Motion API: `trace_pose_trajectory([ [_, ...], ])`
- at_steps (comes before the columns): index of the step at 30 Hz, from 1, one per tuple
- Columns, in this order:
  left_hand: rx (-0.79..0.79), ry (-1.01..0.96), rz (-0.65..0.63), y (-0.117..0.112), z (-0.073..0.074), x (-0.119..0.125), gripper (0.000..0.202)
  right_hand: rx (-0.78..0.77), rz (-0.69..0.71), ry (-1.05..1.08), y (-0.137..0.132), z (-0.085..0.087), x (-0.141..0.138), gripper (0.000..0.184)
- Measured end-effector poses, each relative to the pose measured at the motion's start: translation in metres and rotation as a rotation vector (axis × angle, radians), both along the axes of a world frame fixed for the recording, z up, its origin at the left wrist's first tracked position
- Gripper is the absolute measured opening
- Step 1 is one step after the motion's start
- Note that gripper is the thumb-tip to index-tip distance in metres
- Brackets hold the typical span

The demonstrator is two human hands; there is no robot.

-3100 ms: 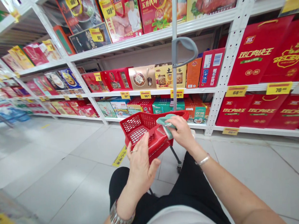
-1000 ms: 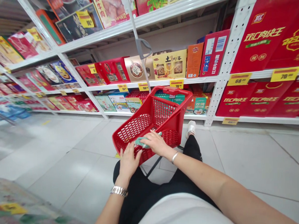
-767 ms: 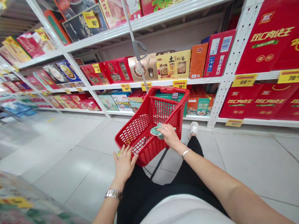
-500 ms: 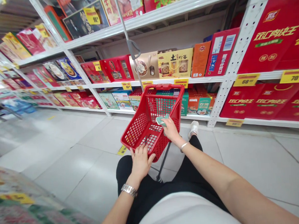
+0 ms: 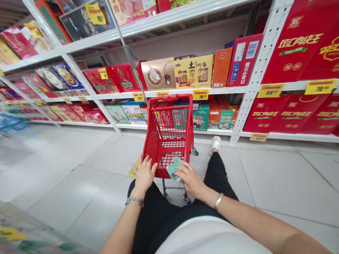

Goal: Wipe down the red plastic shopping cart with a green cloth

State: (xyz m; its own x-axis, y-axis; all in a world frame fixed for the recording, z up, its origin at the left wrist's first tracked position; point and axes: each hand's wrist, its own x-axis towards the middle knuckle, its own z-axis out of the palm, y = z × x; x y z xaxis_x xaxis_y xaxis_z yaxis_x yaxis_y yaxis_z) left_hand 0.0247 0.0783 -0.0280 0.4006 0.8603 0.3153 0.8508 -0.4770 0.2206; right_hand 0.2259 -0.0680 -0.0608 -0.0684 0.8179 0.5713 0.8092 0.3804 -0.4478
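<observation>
In front of my knees stands a small red plastic shopping cart (image 5: 172, 136) with lattice walls, on a grey wheeled frame, its basket holding nothing I can see. A thin pole (image 5: 137, 74) rises at its far left side. My left hand (image 5: 144, 173) rests on the near left corner of the rim, fingers spread over the edge. In my right hand (image 5: 189, 178) is a green cloth (image 5: 175, 169), pinched under the fingers and laid against the near rim. Part of that rim is hidden behind the cloth and the hand.
White metal shelves (image 5: 212, 91) with gift boxes and yellow price tags run along the far side. Large red boxes (image 5: 297, 41) fill the right bay. My shoe (image 5: 215, 145) is on the tiled floor (image 5: 85, 189). Blurred packaged goods (image 5: 29, 239) stand at lower left.
My right hand has drawn the green cloth from the cart's right side to the near rim. The cart has turned to face more straight away from me. My left hand has shifted slightly left.
</observation>
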Motion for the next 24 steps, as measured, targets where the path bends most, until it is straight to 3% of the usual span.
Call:
trace_pose_trajectory([
  [4,0.095,0.023,-0.134,-0.009,-0.009,0.001,0.046,0.018,-0.103,-0.019,0.016,0.013,0.02,0.055],
  [9,0.14,-0.016,-0.17,-0.034,-0.013,0.011,0.046,-0.05,-0.319,-0.065,0.031,0.032,0.032,0.069],
  [12,0.126,-0.051,-0.202,-0.047,-0.015,0.017,0.047,-0.091,-0.287,-0.088,0.027,0.032,0.015,0.071],
  [18,0.076,-0.04,-0.315,-0.052,-0.009,0.02,0.058,-0.172,-0.119,-0.091,0.028,0.034,-0.028,0.038],
  [24,0.069,0.014,-0.245,-0.03,0.012,0.027,0.07,-0.28,-0.127,-0.26,0.026,0.052,-0.019,0.034],
])
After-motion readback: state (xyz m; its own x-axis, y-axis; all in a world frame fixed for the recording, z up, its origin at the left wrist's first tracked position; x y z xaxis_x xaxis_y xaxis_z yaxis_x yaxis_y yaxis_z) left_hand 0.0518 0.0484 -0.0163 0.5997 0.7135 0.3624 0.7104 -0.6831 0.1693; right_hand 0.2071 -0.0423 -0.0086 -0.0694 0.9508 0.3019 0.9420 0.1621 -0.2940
